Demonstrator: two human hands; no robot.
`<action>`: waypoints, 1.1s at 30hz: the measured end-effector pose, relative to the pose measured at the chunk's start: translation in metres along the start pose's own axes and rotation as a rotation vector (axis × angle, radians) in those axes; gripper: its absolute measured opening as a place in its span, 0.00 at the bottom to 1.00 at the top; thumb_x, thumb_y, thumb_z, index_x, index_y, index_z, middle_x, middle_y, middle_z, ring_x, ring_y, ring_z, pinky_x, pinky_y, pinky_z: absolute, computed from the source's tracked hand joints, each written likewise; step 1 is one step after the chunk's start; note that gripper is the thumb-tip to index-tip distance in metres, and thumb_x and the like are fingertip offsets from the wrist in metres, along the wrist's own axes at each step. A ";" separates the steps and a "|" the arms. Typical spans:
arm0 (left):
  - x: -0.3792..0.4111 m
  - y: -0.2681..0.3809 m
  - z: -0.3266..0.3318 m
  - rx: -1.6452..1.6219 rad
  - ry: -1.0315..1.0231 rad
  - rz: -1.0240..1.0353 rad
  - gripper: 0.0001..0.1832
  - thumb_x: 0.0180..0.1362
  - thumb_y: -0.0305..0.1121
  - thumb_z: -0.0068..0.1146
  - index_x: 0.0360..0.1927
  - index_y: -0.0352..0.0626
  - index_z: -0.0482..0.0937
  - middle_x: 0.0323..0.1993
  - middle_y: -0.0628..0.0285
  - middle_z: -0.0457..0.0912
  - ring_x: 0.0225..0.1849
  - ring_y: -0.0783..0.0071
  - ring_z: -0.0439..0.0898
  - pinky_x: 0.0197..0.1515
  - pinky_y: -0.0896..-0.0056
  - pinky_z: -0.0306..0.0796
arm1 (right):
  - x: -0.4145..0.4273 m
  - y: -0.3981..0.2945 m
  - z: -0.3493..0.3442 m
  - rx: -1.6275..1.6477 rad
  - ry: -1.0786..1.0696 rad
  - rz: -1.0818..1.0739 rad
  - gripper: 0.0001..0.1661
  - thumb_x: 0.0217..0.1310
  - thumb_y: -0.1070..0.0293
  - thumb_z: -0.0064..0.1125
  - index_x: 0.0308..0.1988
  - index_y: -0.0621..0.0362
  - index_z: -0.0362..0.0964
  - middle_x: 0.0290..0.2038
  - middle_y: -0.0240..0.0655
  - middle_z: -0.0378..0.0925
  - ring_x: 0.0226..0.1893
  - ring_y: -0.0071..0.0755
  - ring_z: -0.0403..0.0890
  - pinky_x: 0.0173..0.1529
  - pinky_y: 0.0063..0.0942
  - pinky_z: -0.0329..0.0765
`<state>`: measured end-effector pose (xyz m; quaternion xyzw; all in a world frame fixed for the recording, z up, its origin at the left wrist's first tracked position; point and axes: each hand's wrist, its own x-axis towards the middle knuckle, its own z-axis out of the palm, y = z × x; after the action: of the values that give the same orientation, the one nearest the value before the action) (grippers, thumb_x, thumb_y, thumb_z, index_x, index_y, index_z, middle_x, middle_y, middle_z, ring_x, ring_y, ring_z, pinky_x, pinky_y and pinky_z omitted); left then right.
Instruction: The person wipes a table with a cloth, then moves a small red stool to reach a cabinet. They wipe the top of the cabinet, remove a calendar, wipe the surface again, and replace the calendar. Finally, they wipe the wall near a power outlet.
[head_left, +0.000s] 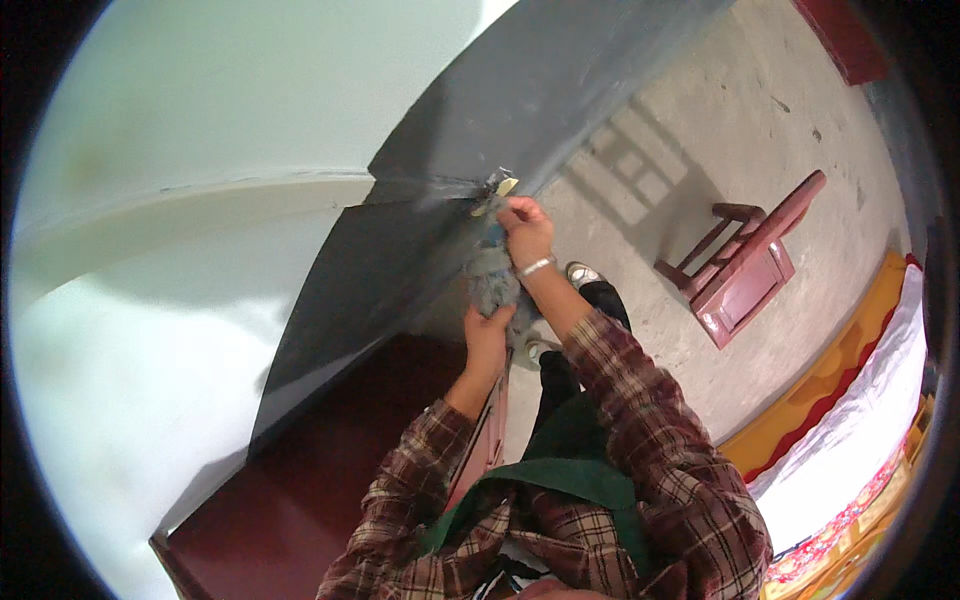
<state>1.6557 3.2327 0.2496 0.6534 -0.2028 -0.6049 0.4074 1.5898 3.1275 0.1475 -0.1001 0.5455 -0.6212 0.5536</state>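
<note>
In my left hand is the lower end of a crumpled, grey, clear-looking plastic item, perhaps a bag or bottle; its exact kind is unclear. Above it, my right hand, with a pale bracelet at the wrist, has thumb and forefinger pinched together at the upper part of the same item. A small yellowish piece with a shiny scrap beside it shows just past the right fingertips, against the dark lower band of the wall. Whether that piece is held or fixed to the wall cannot be told.
A dark red cabinet top lies at lower left against the white and dark grey wall. On the concrete floor stands a reddish wooden chair at right. A bed edge with coloured covers is at lower right. My shoes are below.
</note>
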 end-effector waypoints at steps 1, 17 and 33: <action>0.002 -0.001 0.001 -0.006 -0.038 -0.024 0.19 0.54 0.22 0.58 0.51 0.37 0.71 0.45 0.62 0.78 0.45 0.71 0.76 0.50 0.69 0.69 | 0.002 -0.010 -0.003 -0.014 0.052 -0.044 0.07 0.50 0.81 0.62 0.31 0.59 0.73 0.29 0.24 0.75 0.28 0.17 0.71 0.37 0.19 0.72; 0.019 -0.012 0.008 -0.030 -0.064 -0.098 0.17 0.55 0.24 0.60 0.48 0.39 0.73 0.44 0.62 0.79 0.44 0.73 0.77 0.48 0.68 0.71 | 0.016 -0.019 -0.001 -1.027 -0.106 -0.726 0.11 0.50 0.75 0.57 0.38 0.58 0.75 0.36 0.45 0.71 0.36 0.51 0.76 0.39 0.41 0.75; 0.010 -0.019 0.010 -0.084 -0.066 -0.103 0.18 0.54 0.24 0.60 0.49 0.37 0.72 0.43 0.61 0.80 0.42 0.71 0.78 0.46 0.67 0.72 | 0.008 -0.023 -0.022 -0.884 -0.079 -0.456 0.04 0.51 0.74 0.61 0.31 0.58 0.75 0.30 0.41 0.76 0.30 0.42 0.79 0.37 0.34 0.77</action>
<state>1.6438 3.2336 0.2295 0.6252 -0.1568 -0.6541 0.3958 1.5577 3.1292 0.1532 -0.4655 0.6994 -0.4315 0.3286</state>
